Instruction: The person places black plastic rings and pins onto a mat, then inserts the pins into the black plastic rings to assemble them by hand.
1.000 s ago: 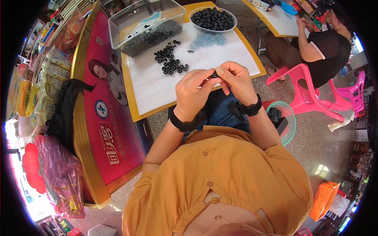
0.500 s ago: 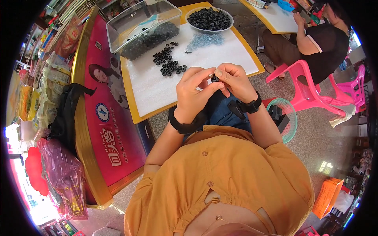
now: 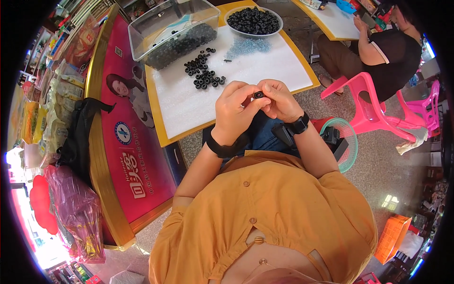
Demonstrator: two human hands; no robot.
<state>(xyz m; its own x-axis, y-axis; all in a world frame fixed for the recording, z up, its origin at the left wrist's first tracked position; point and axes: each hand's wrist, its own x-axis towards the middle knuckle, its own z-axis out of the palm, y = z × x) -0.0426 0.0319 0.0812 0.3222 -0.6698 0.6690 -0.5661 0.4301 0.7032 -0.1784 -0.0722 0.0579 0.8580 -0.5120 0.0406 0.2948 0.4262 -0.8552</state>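
Note:
Both my hands meet in front of me, just past the near edge of the white-topped table (image 3: 189,116). Between the fingertips of my left hand (image 3: 236,109) sits a small black ring-shaped part (image 3: 258,94), its round hole showing. My right hand (image 3: 283,103) pinches at the same part from the other side; whether it holds a second, tiny piece is hidden by the fingers. On the table beyond lie loose black ring-shaped parts (image 3: 204,78) in a cluster. Right of them, small clear bluish pieces (image 3: 248,48) are spread by a white bowl (image 3: 281,24) heaped with black parts.
A clear plastic bin (image 3: 142,31) with more black parts stands at the table's far left. A pink-red counter panel (image 3: 142,161) borders my left. To the right are a green mesh basket (image 3: 351,156), a pink plastic chair (image 3: 369,104) and a seated person (image 3: 392,61) at another table.
The black part has turned between my fingers, so its hole now faces up more. Both hands have shifted only slightly.

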